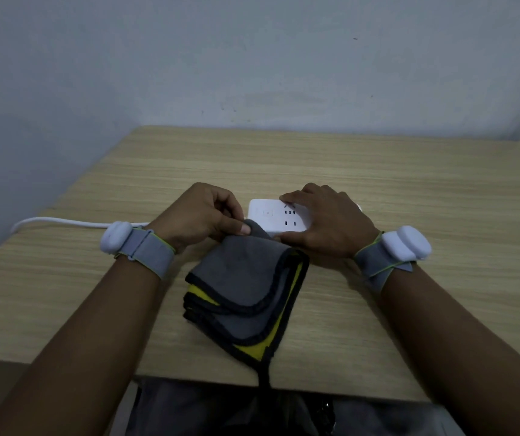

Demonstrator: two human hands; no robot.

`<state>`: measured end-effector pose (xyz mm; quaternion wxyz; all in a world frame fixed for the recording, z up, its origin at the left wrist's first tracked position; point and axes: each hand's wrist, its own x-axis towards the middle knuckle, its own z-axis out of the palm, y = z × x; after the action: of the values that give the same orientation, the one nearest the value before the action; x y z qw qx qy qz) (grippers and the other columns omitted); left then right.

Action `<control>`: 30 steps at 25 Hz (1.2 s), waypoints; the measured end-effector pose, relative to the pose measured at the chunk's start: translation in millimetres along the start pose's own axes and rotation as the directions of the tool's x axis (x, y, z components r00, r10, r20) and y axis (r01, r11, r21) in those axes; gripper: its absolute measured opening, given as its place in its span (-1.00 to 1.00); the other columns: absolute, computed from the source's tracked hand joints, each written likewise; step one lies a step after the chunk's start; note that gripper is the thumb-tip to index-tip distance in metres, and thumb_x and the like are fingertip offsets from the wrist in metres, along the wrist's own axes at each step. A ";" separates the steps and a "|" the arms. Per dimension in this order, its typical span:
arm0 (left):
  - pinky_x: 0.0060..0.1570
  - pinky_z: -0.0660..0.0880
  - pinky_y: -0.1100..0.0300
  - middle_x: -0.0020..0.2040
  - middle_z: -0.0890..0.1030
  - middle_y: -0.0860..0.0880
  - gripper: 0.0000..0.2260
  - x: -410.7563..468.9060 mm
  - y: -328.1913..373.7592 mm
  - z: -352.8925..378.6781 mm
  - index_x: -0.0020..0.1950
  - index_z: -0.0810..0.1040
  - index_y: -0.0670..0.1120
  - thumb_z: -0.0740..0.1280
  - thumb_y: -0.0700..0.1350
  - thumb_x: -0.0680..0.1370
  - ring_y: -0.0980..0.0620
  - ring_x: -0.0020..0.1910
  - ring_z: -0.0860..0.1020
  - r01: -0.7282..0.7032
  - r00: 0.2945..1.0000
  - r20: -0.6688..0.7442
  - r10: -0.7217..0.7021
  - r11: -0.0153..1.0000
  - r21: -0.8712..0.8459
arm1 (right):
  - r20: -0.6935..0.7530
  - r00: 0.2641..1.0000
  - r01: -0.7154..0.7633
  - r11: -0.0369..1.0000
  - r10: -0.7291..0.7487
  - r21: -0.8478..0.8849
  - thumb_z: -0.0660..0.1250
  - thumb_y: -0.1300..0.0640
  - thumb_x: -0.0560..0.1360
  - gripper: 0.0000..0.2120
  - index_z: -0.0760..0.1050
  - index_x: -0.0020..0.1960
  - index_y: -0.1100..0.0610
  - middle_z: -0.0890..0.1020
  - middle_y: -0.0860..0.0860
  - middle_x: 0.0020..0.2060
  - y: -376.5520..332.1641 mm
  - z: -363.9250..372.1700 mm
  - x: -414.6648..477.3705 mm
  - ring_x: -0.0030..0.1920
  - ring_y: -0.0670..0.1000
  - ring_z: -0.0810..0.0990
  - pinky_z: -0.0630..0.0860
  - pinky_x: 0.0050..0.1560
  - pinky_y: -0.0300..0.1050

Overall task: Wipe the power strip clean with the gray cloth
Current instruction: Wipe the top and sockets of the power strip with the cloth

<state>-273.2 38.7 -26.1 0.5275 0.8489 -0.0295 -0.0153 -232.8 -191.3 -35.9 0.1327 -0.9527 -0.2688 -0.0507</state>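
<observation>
A view from above looks down at two bare forearms reaching over a light wooden table (409, 190) that stands against a pale wall (252, 58). Each wrist wears a gray strap with a white rounded device on it, one on the left wrist (117, 237) and one on the right wrist (414, 246).

A white power strip (272, 217) lies flat near the middle of the table, its sockets facing up. Its white cord (63, 222) runs away to the left across the tabletop and bends off the table's left edge.

The right hand (327, 225) rests on the right part of the power strip. Its fingers (293, 196) press along the far edge and its thumb lies against the near edge, so the hand clasps the strip from both sides and covers its right end.

The left hand (202, 220) sits just left of the strip. Its thumb and fingers pinch the top corner of a gray cloth (246, 278), and that pinched corner touches the near left edge of the strip.

The cloth is folded in several layers, with dark trim and a yellow underside showing at the edges. It lies between the two forearms and trails toward the viewer, with one dark corner hanging over the near edge of the table.
</observation>
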 end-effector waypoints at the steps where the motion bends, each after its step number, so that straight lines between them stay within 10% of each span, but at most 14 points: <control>1: -0.45 0.50 0.27 -0.43 0.59 -0.02 -0.86 1.1 -0.4 -0.1 -0.26 0.62 -0.22 0.55 -0.32 0.29 0.13 -0.45 0.54 -0.013 1.000 -0.026 0.012 1.000 -0.007 | -0.002 1.000 0.002 1.000 -0.002 0.002 0.18 -0.49 0.22 -0.22 0.37 0.34 -0.12 0.51 -0.04 0.14 0.0 0.0 -0.1 0.16 0.07 0.46 0.34 0.18 0.10; 5: -0.32 0.51 0.31 -0.35 0.65 0.00 -0.88 6.8 0.3 1.9 -0.29 0.65 -0.10 0.56 -0.26 0.32 0.17 -0.39 0.57 -0.099 0.973 -0.196 0.124 0.986 0.132 | -0.019 1.000 -0.010 1.000 0.010 0.017 0.18 -0.46 0.23 -0.23 0.38 0.34 -0.12 0.52 -0.04 0.14 1.0 -0.8 -0.2 0.15 0.08 0.47 0.35 0.18 0.10; 10: -0.35 0.52 0.24 -0.36 0.63 -0.07 -0.87 3.6 -3.1 -0.8 -0.28 0.64 -0.16 0.54 -0.32 0.31 0.11 -0.37 0.57 -0.045 0.998 -0.043 0.046 0.999 0.019 | -0.010 1.000 -0.006 1.000 0.006 0.007 0.25 -0.48 0.24 -0.23 0.37 0.34 -0.13 0.51 -0.06 0.14 0.8 0.9 -0.9 0.16 0.07 0.46 0.34 0.17 0.08; 19: -0.22 0.46 0.26 -0.33 0.61 0.06 -0.98 10.5 3.0 25.4 -0.23 0.67 -0.07 0.48 -0.15 0.40 0.09 -0.29 0.58 -0.140 0.858 -0.412 0.306 0.912 0.385 | -0.016 1.000 0.000 1.000 0.000 0.015 0.26 -0.36 0.29 -0.32 0.39 0.34 -0.11 0.52 -0.02 0.12 -0.5 -1.3 -1.5 0.13 0.10 0.48 0.35 0.18 0.08; 30: -0.13 0.46 0.27 -0.10 0.66 0.14 -0.76 -2.9 6.4 0.9 -0.03 0.62 0.08 0.44 -0.16 0.34 0.11 -0.08 0.59 -0.137 0.978 -0.061 0.200 0.833 0.536 | -0.009 1.000 -0.012 1.000 0.012 0.006 0.23 -0.40 0.26 -0.31 0.39 0.32 -0.13 0.51 -0.03 0.11 -1.5 0.5 -1.1 0.12 0.08 0.48 0.33 0.17 0.08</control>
<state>-276.3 35.3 -20.7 0.2736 0.9546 -0.0770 0.0889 -234.5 -190.4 -36.2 0.1370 -0.9536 -0.2626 -0.0532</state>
